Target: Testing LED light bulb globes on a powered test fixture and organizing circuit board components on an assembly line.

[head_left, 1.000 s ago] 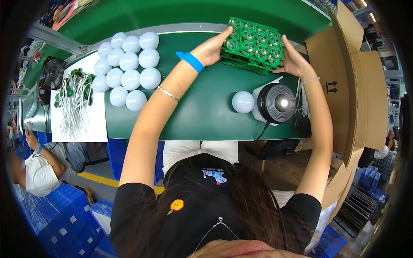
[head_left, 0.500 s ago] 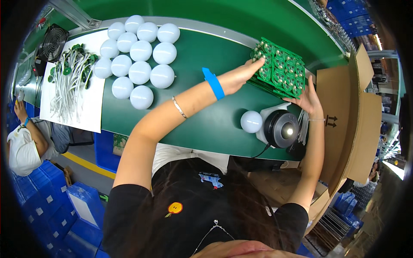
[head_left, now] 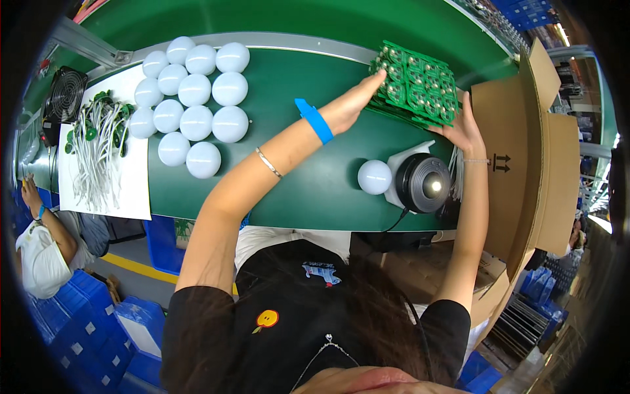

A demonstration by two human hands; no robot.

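My left hand (head_left: pixel 351 105) lies flat against the near-left edge of a stack of green printed circuit panels (head_left: pixel 417 84), fingers (head_left: pixel 374 80) stretched out and pressed to its side rather than curled around it. My right hand (head_left: pixel 464 130) meets the same stack at its right, near corner, fingers spread open and touching the edge; neither hand closes on the panels, they only brace them from two sides. The stack rests on the dark green tabletop (head_left: pixel 308 177), towards its far right, just beside a large open brown cardboard box (head_left: pixel 538 151). A blue band (head_left: pixel 314 121) wraps my left wrist, with a thin silver bracelet (head_left: pixel 268 162) further up the forearm.

Near my right forearm stands a round black fixture with a lit centre (head_left: pixel 423 183), and a single white bulb dome (head_left: pixel 375 176) lies touching its left side. Well apart to the left, a cluster of white bulb domes (head_left: pixel 193 105) sits packed together on the tabletop. Beyond them, a white sheet carries a heap of white wires with green round boards (head_left: pixel 98 144), and a small black fan (head_left: pixel 64 96) stands at the far left corner.
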